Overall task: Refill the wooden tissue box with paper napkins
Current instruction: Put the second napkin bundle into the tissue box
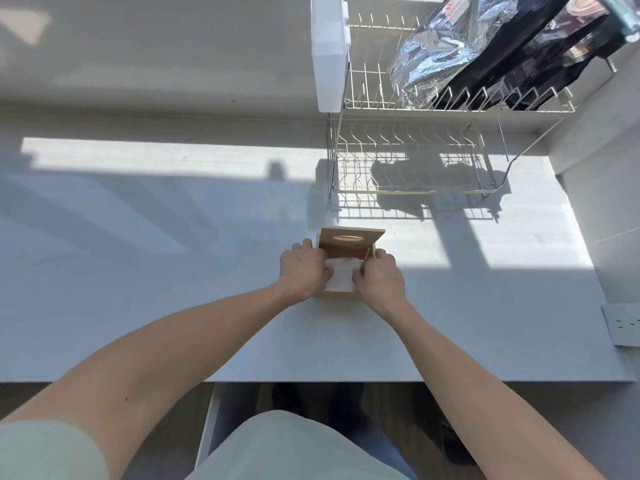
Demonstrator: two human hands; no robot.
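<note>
A wooden tissue box (337, 294) stands on the white counter just ahead of me. Its hinged lid (351, 241), with an oval slot, is tipped up and back. A white stack of paper napkins (341, 276) lies inside the open box. My left hand (304, 270) rests on the left side of the stack, fingers over the box's left wall. My right hand (379, 276) presses on the right side of the stack, fingertips at the box's right wall. Both hands hide the napkins' edges.
A two-tier wire dish rack (412, 150) stands behind the box at the back right, holding foil and dark bags (485, 46) and a white plastic holder (329, 53). A wall socket plate (621, 325) sits at the right. The counter's front edge (311, 381) runs just before my lap.
</note>
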